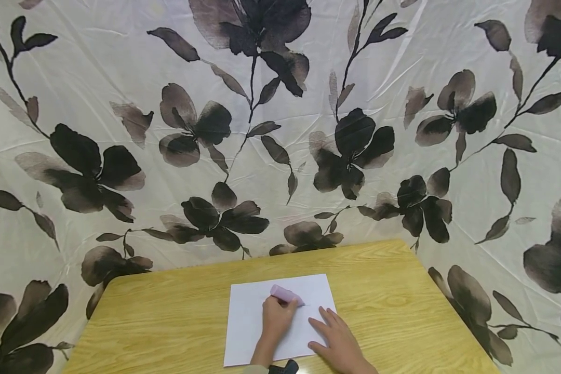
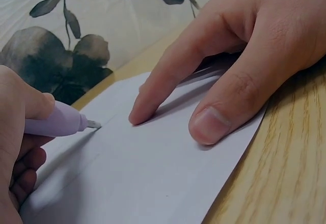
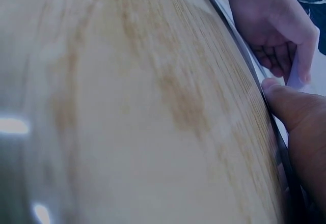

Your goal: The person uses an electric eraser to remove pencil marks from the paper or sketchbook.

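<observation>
My left hand (image 1: 277, 318) grips a fat lilac pen-shaped tool (image 1: 286, 294) over a sheet of white paper (image 1: 245, 322). In the left wrist view the tool (image 2: 56, 121) tapers to a narrow grey tip touching the paper (image 2: 137, 173); a faint line runs near that tip. Beside it my right hand (image 1: 335, 337) lies on the sheet's right part, fingers spread and fairly straight. The right hand's thumb and a finger press on the paper in the left wrist view. The right wrist view shows the right thumb (image 3: 295, 107) near the left hand (image 3: 275, 25).
The paper lies on a yellow wood-grain table (image 1: 168, 311). A pale cloth with dark flowers (image 1: 280, 156) hangs behind the table and along its sides. A black strap (image 1: 285, 368) is on the left wrist.
</observation>
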`<action>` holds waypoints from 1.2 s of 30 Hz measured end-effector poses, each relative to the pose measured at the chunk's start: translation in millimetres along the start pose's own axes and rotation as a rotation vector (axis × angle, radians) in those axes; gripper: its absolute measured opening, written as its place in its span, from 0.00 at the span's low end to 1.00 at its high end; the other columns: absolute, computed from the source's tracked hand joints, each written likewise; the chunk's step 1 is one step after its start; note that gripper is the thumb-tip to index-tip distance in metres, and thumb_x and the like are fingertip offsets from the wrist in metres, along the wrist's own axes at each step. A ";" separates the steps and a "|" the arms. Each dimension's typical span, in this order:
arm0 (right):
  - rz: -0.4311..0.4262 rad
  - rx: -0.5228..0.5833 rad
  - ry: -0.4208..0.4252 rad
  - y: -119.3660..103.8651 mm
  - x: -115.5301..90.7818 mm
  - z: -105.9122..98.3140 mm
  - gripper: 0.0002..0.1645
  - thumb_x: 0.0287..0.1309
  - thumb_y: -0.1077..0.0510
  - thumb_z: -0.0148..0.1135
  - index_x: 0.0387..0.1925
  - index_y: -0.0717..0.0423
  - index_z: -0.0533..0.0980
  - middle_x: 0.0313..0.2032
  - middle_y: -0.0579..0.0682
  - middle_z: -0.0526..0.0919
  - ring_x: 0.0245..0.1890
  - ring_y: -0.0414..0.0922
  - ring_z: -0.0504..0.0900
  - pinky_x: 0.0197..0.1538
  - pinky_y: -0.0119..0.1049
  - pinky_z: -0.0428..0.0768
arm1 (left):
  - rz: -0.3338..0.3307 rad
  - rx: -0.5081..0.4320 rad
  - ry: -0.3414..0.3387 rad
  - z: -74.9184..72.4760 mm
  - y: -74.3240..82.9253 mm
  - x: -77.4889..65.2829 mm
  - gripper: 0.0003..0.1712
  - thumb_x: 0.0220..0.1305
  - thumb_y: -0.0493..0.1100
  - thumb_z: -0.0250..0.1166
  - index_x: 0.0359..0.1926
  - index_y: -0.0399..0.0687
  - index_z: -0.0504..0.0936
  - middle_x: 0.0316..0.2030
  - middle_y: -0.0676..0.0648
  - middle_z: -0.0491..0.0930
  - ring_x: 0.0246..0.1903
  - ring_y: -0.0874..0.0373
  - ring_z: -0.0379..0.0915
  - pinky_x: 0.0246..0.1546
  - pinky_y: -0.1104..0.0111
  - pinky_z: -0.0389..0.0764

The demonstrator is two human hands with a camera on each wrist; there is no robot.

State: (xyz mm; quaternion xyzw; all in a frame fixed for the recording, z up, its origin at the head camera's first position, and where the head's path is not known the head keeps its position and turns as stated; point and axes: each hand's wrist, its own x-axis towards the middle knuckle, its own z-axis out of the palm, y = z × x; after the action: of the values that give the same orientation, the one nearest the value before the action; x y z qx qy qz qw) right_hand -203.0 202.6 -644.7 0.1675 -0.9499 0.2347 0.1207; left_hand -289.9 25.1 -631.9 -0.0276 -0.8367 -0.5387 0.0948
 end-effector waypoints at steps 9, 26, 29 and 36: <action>-0.022 -0.011 0.015 1.9 -0.3 1.8 0.32 0.59 0.34 0.59 0.59 0.46 0.77 0.63 0.59 0.70 0.63 0.60 0.66 0.61 0.56 0.65 | -0.017 -0.005 -0.036 4.6 0.7 0.8 0.12 0.51 0.40 0.73 0.36 0.39 0.81 0.28 0.50 0.81 0.29 0.61 0.74 0.34 0.62 0.77; -0.033 -0.022 0.019 1.1 -0.5 0.7 0.32 0.57 0.36 0.62 0.58 0.47 0.77 0.63 0.60 0.71 0.63 0.60 0.67 0.61 0.56 0.65 | 0.010 0.003 -0.003 8.4 -0.1 0.3 0.10 0.49 0.39 0.73 0.33 0.41 0.82 0.26 0.51 0.81 0.27 0.61 0.74 0.31 0.63 0.77; -0.028 -0.019 0.013 0.6 -0.6 -0.2 0.32 0.58 0.36 0.62 0.59 0.47 0.77 0.63 0.60 0.70 0.63 0.61 0.67 0.61 0.56 0.65 | 0.011 -0.017 -0.028 10.1 0.9 -0.1 0.10 0.50 0.39 0.73 0.33 0.41 0.82 0.26 0.52 0.81 0.27 0.61 0.74 0.31 0.64 0.77; -0.017 -0.014 -0.005 -0.8 -0.1 -2.8 0.32 0.59 0.35 0.60 0.59 0.47 0.76 0.64 0.60 0.70 0.63 0.61 0.66 0.61 0.56 0.65 | -0.002 -0.019 -0.023 11.4 1.6 1.4 0.11 0.50 0.39 0.74 0.34 0.41 0.82 0.28 0.51 0.81 0.29 0.60 0.76 0.34 0.62 0.78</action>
State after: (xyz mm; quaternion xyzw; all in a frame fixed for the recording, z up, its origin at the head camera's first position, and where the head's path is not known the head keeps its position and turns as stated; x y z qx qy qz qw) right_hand -202.2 203.3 -642.0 0.1751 -0.9504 0.2264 0.1217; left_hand -292.5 36.0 -634.8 -0.0339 -0.8327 -0.5462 0.0843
